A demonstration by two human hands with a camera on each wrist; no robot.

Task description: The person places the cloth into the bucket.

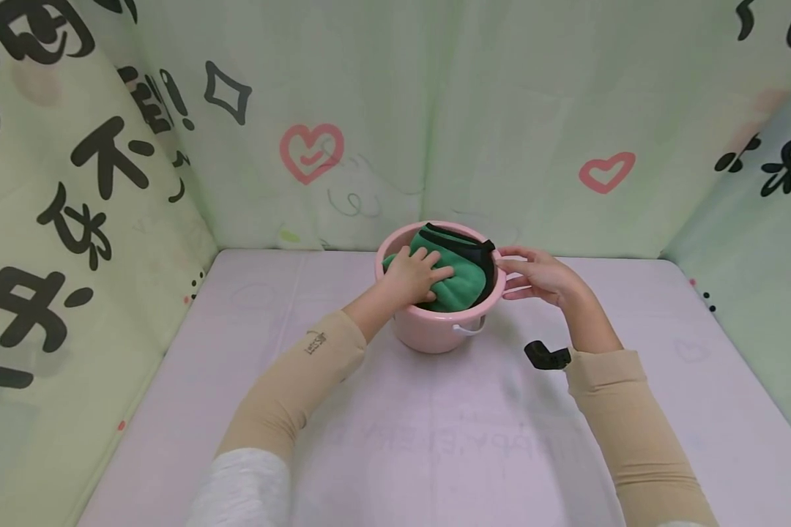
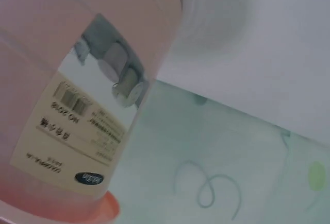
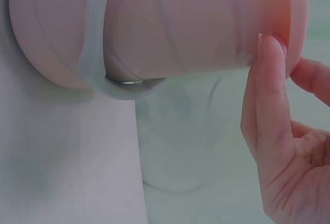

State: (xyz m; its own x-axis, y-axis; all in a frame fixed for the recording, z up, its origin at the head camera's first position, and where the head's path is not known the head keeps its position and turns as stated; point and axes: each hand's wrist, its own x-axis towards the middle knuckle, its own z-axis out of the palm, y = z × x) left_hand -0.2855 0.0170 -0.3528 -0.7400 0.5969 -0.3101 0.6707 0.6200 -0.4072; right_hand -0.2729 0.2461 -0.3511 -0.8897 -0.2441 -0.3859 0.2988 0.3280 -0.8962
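A pink bucket (image 1: 428, 333) stands upright near the back of the table, its white handle (image 1: 469, 328) hanging down at the front right. Bundled inside it is a green cloth item with black trim (image 1: 464, 274), which reaches up to the rim. My left hand (image 1: 414, 278) rests on the cloth with its fingers spread, the wrist crossing the bucket's front left rim. At the right side, my right hand (image 1: 537, 277) pinches the rim. In the right wrist view, fingertips (image 3: 272, 54) press under the rim from outside. The left wrist view has the bucket's printed label (image 2: 77, 131), but no hand.
The table (image 1: 428, 454) has a pale lilac cover. Light green curtains (image 1: 514, 110) with black characters and pink hearts hang behind it and at both sides. A small black device (image 1: 547, 356) sticks out from the right sleeve cuff.
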